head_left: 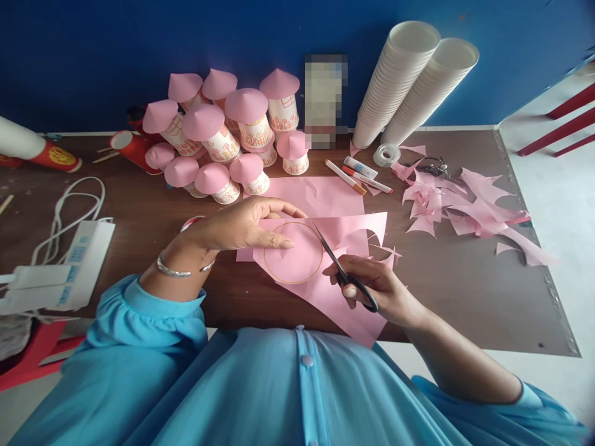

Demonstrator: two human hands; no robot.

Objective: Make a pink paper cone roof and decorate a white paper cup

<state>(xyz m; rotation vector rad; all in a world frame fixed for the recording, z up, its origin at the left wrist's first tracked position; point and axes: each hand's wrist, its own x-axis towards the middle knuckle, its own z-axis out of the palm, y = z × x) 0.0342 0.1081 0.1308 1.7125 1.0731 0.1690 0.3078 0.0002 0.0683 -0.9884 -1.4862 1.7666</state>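
Observation:
My left hand (263, 226) grips a piece of pink paper (297, 263), its thumb on top and its fingers behind the far edge. A circle in a yellowish line is drawn on this piece, and a curved cut-out shows at its right end. In my right hand (372, 282) is a pair of black-handled scissors (332, 251), fingers wrapped round the handles. The blades point up and left, by the right side of the drawn circle. Beneath lie more pink paper sheets (320, 192) on the brown table (232, 291).
Several paper cups with pink cone roofs (251, 108) stand at the back. Two tall stacks of white cups (395, 74) lean against the blue wall. Markers (344, 178), a tape roll (387, 155) and pink scraps (465, 198) lie right; a power strip (86, 266) is left.

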